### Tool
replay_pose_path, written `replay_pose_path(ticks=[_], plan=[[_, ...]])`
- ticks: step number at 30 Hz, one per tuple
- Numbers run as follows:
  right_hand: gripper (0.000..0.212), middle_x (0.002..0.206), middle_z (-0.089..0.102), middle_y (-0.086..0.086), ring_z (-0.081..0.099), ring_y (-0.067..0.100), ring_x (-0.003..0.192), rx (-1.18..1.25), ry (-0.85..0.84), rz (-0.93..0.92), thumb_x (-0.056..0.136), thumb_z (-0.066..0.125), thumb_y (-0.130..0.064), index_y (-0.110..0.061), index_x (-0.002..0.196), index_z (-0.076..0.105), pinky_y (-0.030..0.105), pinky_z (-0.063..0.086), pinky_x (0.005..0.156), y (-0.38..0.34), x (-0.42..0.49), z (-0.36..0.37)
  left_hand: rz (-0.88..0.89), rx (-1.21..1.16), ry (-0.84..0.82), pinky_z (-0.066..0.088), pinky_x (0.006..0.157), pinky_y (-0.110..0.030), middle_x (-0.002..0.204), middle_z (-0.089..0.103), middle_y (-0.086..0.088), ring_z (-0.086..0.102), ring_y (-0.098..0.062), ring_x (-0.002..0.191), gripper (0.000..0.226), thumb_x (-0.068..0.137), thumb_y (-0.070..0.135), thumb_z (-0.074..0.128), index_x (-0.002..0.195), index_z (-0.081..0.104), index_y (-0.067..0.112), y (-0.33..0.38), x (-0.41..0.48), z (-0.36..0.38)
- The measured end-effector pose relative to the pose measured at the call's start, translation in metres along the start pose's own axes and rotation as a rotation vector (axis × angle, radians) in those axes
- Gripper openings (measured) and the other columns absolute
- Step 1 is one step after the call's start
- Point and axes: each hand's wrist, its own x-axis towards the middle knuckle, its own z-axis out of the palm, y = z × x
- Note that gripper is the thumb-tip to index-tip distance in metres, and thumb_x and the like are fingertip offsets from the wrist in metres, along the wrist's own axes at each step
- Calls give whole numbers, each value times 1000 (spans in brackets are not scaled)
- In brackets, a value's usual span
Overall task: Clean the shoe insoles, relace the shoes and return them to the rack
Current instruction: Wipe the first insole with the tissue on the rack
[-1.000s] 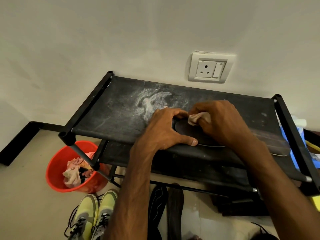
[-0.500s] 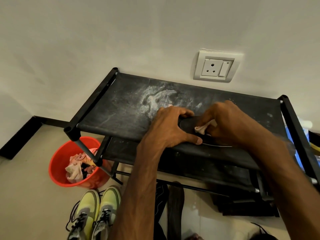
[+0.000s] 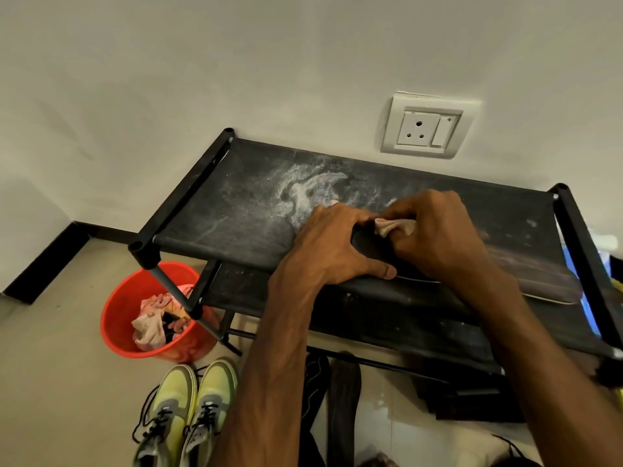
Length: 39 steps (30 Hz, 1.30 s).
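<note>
A dark insole [image 3: 365, 246] lies on the top shelf of the black shoe rack [image 3: 236, 210], mostly hidden under both hands. My left hand [image 3: 332, 246] grips its near end, thumb along the shelf's front edge. My right hand [image 3: 441, 237] pinches a small beige cloth [image 3: 392, 226] and presses it on the insole. A second insole [image 3: 539, 284] lies further right on the same shelf. A pair of yellow-green sneakers [image 3: 188, 406] with black laces stands on the floor below.
A red bucket [image 3: 118, 318] holding rags sits on the floor by the rack's left leg. White powder smears the shelf fabric [image 3: 303, 193]. A wall socket [image 3: 426, 129] is above the rack. Dark items [image 3: 344, 392] lie on the floor under the rack.
My right hand has slid the cloth back along the insole toward my left hand after a stroke away from it. My left hand keeps its hold.
</note>
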Motion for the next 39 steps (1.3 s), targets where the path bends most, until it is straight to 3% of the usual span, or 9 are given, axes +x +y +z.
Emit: replay_pose_path(ticks=[2, 8, 14, 20, 24, 29, 32, 35, 39], plan=[[27, 90, 79, 6, 72, 25, 81, -13, 12, -18, 82, 70, -9, -25, 100, 83, 45, 62, 76, 0, 1, 3, -5, -1, 1, 49, 101, -46, 123, 66, 11, 56, -18, 118, 87, 51, 72, 83, 129, 63, 40, 0, 1, 1], [15, 94, 78, -5, 71, 14, 81, 2, -384, -76, 88, 76, -26, -30, 100, 83, 39, 62, 76, -3, -1, -23, -9, -28, 20, 51, 101, -43, 120, 67, 14, 58, -14, 116, 87, 49, 60, 93, 127, 65, 35, 0, 1, 0], [27, 103, 72, 4, 65, 29, 93, -223, -9, -52, 87, 72, -25, -32, 112, 77, 46, 56, 77, -13, -6, 8, -46, -54, 14, 54, 94, -44, 111, 67, 14, 59, -17, 110, 86, 45, 67, 87, 123, 63, 38, -1, 1, 1], [34, 105, 71, 4, 66, 26, 93, -155, -233, -160, 85, 71, -20, -33, 116, 76, 45, 57, 78, -24, -4, 4, -66, -74, 21, 46, 106, -46, 125, 56, 11, 48, -20, 127, 95, 68, 24, 89, 148, 38, 29, -2, -3, 0], [29, 111, 73, 1, 66, 29, 103, -197, -79, -70, 89, 69, -28, -40, 114, 76, 43, 55, 80, -8, -2, 0, -85, -91, 5, 45, 107, -46, 124, 56, 17, 49, -18, 127, 108, 55, 50, 95, 147, 43, 29, 1, -4, 0], [25, 114, 74, 4, 66, 34, 104, -277, -28, 126, 89, 72, -31, -39, 112, 77, 42, 53, 82, 26, 4, -19, -70, -87, 27, 45, 107, -39, 120, 59, 17, 52, -12, 121, 99, 55, 54, 95, 141, 52, 30, 4, -5, -2], [16, 98, 77, -1, 70, 25, 89, -61, 82, 148, 88, 76, -32, -36, 102, 80, 45, 58, 79, 40, 3, -31, -59, -52, 20, 38, 105, -31, 124, 57, 17, 45, -9, 122, 93, 59, 54, 92, 140, 52, 34, 6, -8, -4], [12, 90, 76, -5, 68, 7, 81, 162, 224, 159, 86, 80, -34, -27, 96, 80, 37, 57, 75, 47, 0, -40, -43, -33, 7, 35, 106, -31, 127, 55, 17, 40, -7, 120, 92, 62, 56, 90, 142, 49, 35, 8, -10, -6], [12, 86, 73, -10, 66, 2, 78, 214, 205, 181, 86, 81, -29, -24, 97, 79, 12, 46, 63, 55, -12, -49, -38, -26, 12, 38, 107, -35, 127, 53, 18, 36, -10, 122, 99, 60, 63, 88, 145, 44, 38, 11, -11, -6]])
